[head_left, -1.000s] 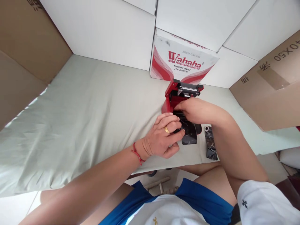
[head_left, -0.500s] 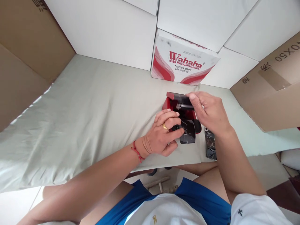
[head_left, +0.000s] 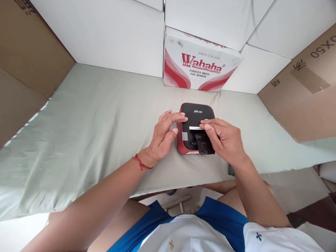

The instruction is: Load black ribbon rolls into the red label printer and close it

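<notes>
A red and black label printer [head_left: 197,111] sits on the cloth, its black lid down. A dark, glossy label strip [head_left: 205,144] comes out of the slot and hangs over the near side. My left hand [head_left: 164,134] is at the printer's left side, fingers apart, fingertips touching the lid's edge and nothing held. My right hand [head_left: 223,138] has its fingers pressed together and the thumb against them, over the lid beside the slot. Whether anything is pinched there is hidden.
A Wahaha water carton [head_left: 202,64] stands behind the printer, against white boxes [head_left: 110,35]. Brown cardboard boxes [head_left: 304,87] flank the pale green cloth [head_left: 86,140]. A small dark object [head_left: 231,170] is partly hidden by my right forearm near the cloth's front edge.
The printer's lid has swung shut, covering its red interior. My left hand has moved from the near flap to the printer's left side; my right has come down onto the lid.
</notes>
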{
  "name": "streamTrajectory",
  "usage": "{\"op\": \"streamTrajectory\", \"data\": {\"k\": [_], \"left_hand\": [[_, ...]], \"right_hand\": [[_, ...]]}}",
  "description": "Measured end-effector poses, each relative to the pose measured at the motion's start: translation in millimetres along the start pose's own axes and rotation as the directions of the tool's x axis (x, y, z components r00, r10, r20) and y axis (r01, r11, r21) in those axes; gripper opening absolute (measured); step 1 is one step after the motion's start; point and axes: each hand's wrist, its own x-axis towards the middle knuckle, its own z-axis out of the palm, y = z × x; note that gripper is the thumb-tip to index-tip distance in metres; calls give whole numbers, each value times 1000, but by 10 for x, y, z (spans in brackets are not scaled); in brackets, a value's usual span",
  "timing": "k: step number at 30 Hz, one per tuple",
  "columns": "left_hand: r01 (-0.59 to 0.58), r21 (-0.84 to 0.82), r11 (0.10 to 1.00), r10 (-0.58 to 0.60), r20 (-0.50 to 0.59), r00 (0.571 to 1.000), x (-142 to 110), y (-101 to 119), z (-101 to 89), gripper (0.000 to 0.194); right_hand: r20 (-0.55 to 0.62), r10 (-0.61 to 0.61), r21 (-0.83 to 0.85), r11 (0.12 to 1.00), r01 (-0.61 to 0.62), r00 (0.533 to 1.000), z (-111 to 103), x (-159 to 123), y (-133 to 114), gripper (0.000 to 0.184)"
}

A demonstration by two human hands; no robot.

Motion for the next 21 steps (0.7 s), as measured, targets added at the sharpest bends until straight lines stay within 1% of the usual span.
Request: {"op": "streamTrajectory", "data": {"k": [4,7,10,12,15,17,21], "left_hand": [[-60,23,998,60,7,998,7,-14,32,35],[-55,-40,998,56,13,998,-8,-47,53,36],[23,-140,990,-22,12,1000,-35,-112,62,48],[107,-186,977,-103,32,994,-49,-165,65,67],[235,-243,941,-213,116,970,-60,-221,82,94],[285,-290,914,-247,160,956,-63,-233,105,99],[318,-328,889,-272,181,945,-77,-233,143,101]], "right_hand": [[-40,-47,-22,999,46,998,46,-61,42,34],[-88,-92,-40,995,89,992,95,-129,52,29],[-134,-148,-36,989,144,980,133,-276,-8,26],[-173,-173,-31,985,170,970,141,-413,-81,26],[-208,-204,-40,979,200,957,129,-608,-180,30],[-196,-234,-55,972,228,952,110,-690,-212,34],[-151,-271,-73,962,263,951,65,-724,-199,40]]}}
